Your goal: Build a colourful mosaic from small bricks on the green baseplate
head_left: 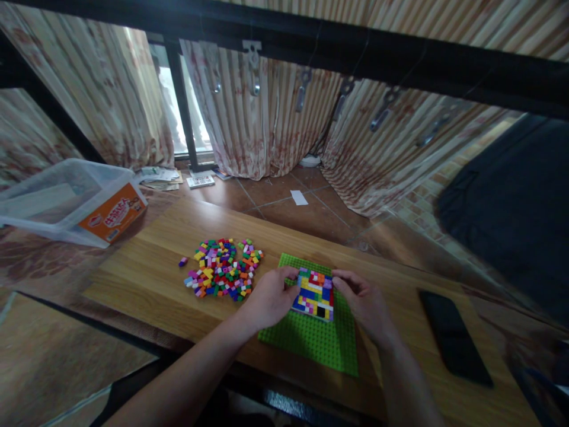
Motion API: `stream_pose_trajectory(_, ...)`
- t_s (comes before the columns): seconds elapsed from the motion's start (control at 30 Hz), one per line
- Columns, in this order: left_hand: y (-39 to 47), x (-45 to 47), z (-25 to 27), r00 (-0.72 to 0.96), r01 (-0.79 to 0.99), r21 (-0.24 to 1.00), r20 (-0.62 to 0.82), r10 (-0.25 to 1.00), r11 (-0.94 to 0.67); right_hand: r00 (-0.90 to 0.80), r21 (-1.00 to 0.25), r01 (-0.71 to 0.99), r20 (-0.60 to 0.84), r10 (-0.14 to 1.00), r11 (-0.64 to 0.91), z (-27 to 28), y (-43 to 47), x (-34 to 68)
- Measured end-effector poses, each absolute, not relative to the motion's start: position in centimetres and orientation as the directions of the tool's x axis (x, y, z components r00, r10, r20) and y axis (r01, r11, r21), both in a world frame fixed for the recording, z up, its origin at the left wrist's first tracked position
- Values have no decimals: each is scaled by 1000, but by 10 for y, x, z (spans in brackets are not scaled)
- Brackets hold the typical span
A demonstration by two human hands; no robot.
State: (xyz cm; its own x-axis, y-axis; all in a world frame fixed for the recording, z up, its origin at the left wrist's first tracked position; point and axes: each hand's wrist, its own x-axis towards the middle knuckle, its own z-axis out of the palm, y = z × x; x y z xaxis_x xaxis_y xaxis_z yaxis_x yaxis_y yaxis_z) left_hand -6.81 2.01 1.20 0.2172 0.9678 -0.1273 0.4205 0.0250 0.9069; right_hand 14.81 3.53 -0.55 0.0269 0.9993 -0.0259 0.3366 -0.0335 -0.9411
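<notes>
A roughly square panel of multicoloured toy bricks (313, 292) lies on a green studded baseplate (306, 344). My left hand (273, 296) grips the panel's left edge, thumb and forefinger curled against it. At the upper right corner, the bent fingers and thumb of my right hand (361, 299) hold the opposite edge. Whether a single loose brick is between my fingertips is too small to make out. Left of the baseplate is a spread-out heap of small loose bricks (222, 270) in many colours, with a purple brick (183, 261) slightly apart from it.
The wooden table (151, 279) carries a dark phone (454, 338) at the right. Beyond its left end stands a clear plastic bin (66, 228) with an orange label. Papers (157, 177) lie behind, near the curtains (267, 124). A dark metal bar (284, 35) crosses above.
</notes>
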Motion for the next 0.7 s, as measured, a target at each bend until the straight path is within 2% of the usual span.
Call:
stream_pose_trajectory(0.2, 20, -68, 10, 231, 448, 894, -107, 967, -8, 20, -930, 362, -60, 998, -63, -8, 35, 136)
stream_pose_trajectory(0.4, 20, -68, 9, 235, 458, 889, -101, 967, -18, 85, -932, 341, -100, 991, -123, -12, 35, 128)
stream_pose_trajectory(0.7, 19, -66, 12, 188, 493, 870, -110, 976, 3, 132, -924, 370, -56, 990, -102, -16, 32, 125)
